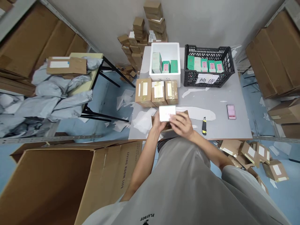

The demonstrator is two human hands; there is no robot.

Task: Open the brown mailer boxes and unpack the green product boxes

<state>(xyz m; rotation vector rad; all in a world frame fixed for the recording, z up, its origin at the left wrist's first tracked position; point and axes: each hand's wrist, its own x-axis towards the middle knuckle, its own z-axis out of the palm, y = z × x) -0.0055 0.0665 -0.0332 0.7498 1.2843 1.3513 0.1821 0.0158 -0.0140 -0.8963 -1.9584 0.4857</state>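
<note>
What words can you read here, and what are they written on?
"LIVING ROOM LIFE": big brown cardboard box
"PLAYBOY": grey cloth shirt
"换货": white paper sign on the black plastic crate
Too small, hidden or blurred to read: handwriting on the white foam box, labels on the three small brown cardboard boxes, print on the held white rectangular box.

The held box is white, the crate black.

Smooth white card on the small box, matt tabletop, black plastic crate, foam-like bin, crinkled plastic mailers, and here's glossy tape across matt cardboard cartons!
</note>
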